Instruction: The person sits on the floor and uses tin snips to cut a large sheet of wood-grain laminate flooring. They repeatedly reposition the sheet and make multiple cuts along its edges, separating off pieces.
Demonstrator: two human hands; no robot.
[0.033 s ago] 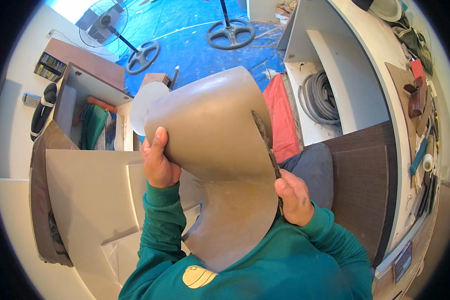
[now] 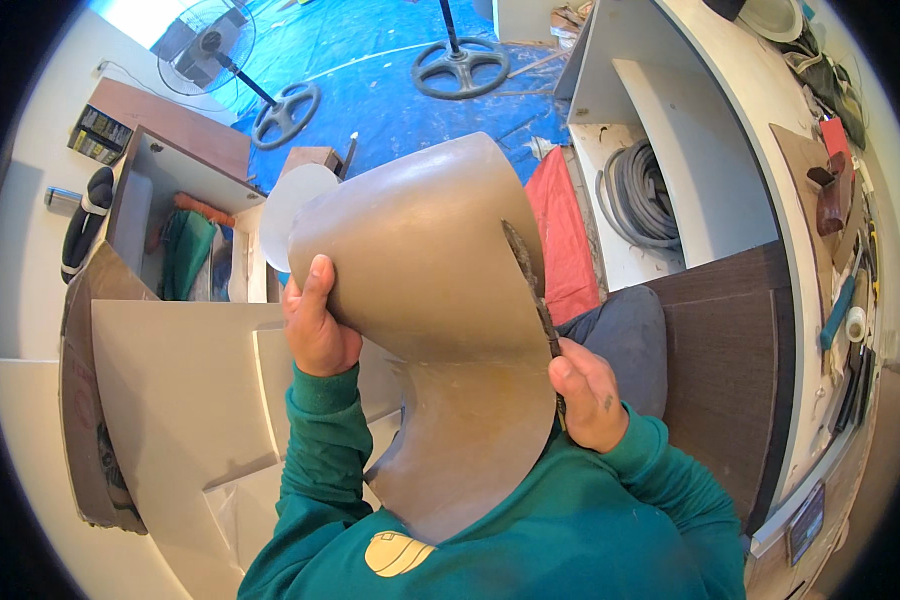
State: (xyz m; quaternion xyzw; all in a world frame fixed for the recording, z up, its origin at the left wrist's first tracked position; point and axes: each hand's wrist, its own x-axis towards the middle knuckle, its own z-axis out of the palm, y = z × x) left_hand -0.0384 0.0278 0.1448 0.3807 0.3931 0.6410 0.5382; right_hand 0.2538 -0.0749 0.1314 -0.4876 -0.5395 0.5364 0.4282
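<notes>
A large brown flexible sheet [image 2: 420,270], smooth and slightly glossy, bends in a curl in front of my chest. Its lower end rests against my green sweater. My left hand [image 2: 322,325] grips the sheet's left edge, thumb on the outer face and fingers behind. On the opposite edge, my right hand [image 2: 590,395] is closed round a dark shears-like tool [image 2: 532,280]. The tool's long narrow blade lies along the sheet's edge; most of its handle is hidden by my fingers.
Cream boards [image 2: 180,380] lie at the left beside a cardboard piece [image 2: 82,420]. An open cabinet with coiled grey hose [image 2: 638,195] stands at the right, by a worktop with a wooden plane [image 2: 832,200] and tools. Ahead are a blue tarp [image 2: 370,100] and a fan [image 2: 210,45].
</notes>
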